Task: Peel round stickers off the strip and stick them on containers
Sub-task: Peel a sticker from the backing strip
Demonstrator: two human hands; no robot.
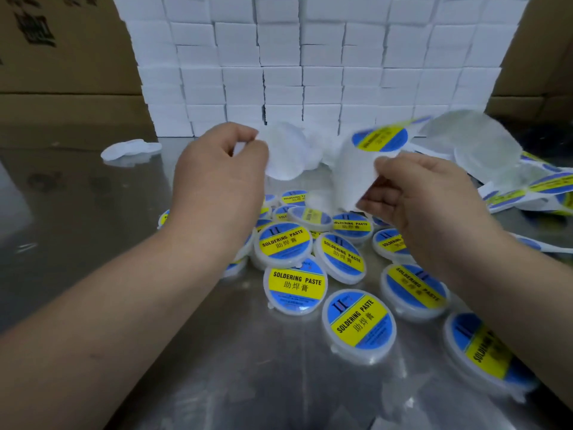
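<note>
Your hands hold the sticker strip above the pile of labelled containers (358, 325).
The pile lies on the steel table (217, 367); its white lids carry blue-and-yellow "SOLDERING PASTE" stickers. Above it your left hand (220, 162) pinches a blurred white piece (283, 156), and your right hand (424, 200) pinches the white strip (353, 172), with one round sticker (379, 138) on it. Behind the pile is a wall of white boxes (310, 57).

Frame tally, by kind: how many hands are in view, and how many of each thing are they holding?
Hands: 2, the left hand and the right hand
White container, blurred, no label showing, pinched by the left: 1
Sticker strip, pinched by the right: 1
Total: 4
</note>
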